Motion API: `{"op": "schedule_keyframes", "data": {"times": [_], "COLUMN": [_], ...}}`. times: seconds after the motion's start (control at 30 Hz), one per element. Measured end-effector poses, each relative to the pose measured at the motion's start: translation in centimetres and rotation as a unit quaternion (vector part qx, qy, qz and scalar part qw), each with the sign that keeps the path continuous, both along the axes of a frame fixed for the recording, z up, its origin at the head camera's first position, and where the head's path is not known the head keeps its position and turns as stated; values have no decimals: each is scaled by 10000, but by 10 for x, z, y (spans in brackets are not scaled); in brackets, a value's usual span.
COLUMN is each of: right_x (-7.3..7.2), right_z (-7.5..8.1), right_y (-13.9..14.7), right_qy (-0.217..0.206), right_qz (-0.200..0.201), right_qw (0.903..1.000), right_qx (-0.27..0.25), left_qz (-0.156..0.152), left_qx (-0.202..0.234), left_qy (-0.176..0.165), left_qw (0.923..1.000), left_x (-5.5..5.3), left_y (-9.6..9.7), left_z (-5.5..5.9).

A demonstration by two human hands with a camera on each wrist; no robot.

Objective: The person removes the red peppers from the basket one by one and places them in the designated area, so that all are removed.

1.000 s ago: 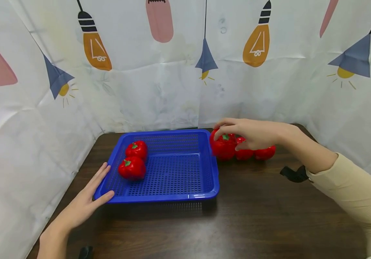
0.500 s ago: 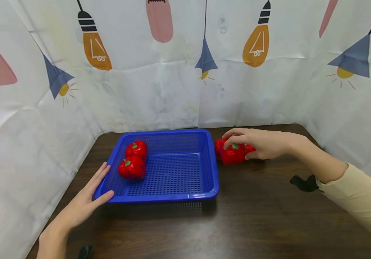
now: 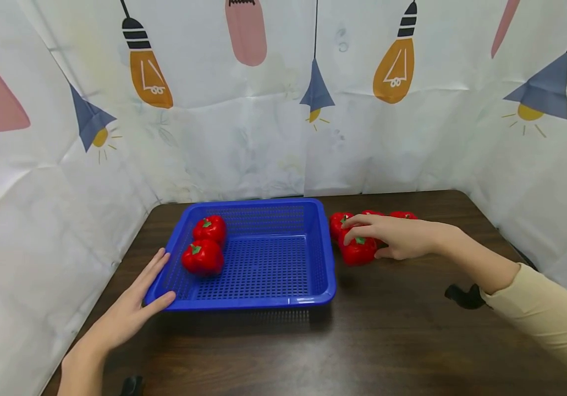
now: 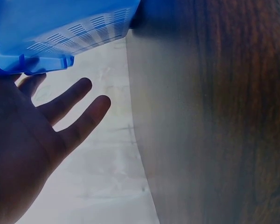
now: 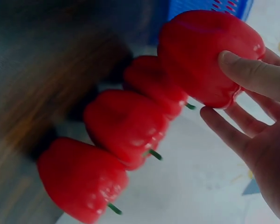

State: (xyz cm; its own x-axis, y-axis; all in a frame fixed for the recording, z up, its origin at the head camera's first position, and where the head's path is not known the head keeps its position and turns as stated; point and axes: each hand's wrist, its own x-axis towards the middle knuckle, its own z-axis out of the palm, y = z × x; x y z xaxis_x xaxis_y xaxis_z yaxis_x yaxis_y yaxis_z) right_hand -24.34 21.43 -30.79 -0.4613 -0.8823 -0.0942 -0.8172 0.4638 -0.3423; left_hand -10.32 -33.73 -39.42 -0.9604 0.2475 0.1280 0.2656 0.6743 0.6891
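Observation:
My right hand grips a red bell pepper with a green stem, just right of the blue basket. The right wrist view has this pepper between thumb and fingers, in front of three more bell peppers lined up on the table. In the head view the hand partly covers that row. Fingers spread, my left hand rests at the left rim of the blue basket. Inside the basket, two red bell peppers sit together on its left side.
The dark wooden table has white printed cloth along its back and sides. A black strap end hangs below the right wrist, and a dark piece shows beside the left wrist.
My right hand has moved the held bell pepper toward me and slightly right, away from the basket's edge. More of the row behind shows now. The left hand stays at the rim.

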Motion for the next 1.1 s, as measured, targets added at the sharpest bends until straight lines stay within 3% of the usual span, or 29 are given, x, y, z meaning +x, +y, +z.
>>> {"op": "schedule_keyframes", "data": {"times": [0.47,1.1], "right_x": [-1,-9], "right_z": [-34,-52], "right_y": [-2,-3], "right_qy": [52,641], "right_qz": [10,256], "right_qw": [10000,9967], "right_qx": [58,-419], "left_qz": [35,50], "left_qx": [-32,-50], "left_qy": [7,24], "left_qw": [10000,10000], "left_x": [0,-1], "left_y": [-1,-1], "left_z": [-1,-2]}}
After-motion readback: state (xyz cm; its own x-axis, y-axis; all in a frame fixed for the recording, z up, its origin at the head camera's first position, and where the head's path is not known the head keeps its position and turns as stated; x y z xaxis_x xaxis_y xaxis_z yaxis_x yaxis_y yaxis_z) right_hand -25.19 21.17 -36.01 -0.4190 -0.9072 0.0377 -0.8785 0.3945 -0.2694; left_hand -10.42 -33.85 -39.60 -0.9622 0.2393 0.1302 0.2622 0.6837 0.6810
